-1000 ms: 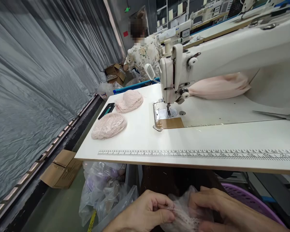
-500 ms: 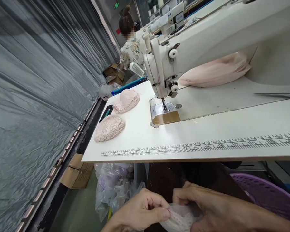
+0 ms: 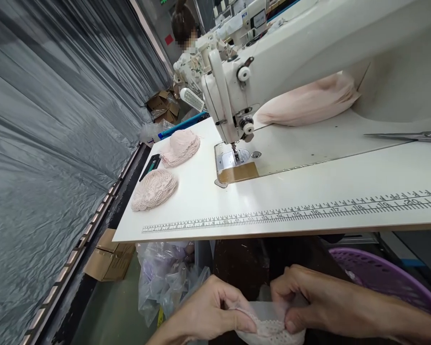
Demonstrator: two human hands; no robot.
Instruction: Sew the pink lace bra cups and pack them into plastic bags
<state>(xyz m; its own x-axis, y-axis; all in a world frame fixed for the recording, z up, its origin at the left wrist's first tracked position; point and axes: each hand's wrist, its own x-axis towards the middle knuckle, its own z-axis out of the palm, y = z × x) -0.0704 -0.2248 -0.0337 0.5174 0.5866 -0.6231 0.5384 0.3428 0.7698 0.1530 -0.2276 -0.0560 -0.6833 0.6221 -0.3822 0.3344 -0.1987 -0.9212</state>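
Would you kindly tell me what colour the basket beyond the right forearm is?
The basket is purple; it shows at lower right in the head view.

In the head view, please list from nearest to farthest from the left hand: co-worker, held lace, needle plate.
1. Held lace, pinched in the left hand.
2. Needle plate, forward on the table.
3. Co-worker, beyond the sewing machine.

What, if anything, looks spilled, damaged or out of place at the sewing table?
Nothing clearly stands out, and I see no spill. Bunched pink cloth lies under the sewing machine's arm, probably just set aside; the scissors lie flat. The left hand and right hand hold lace fabric, partly hidden.
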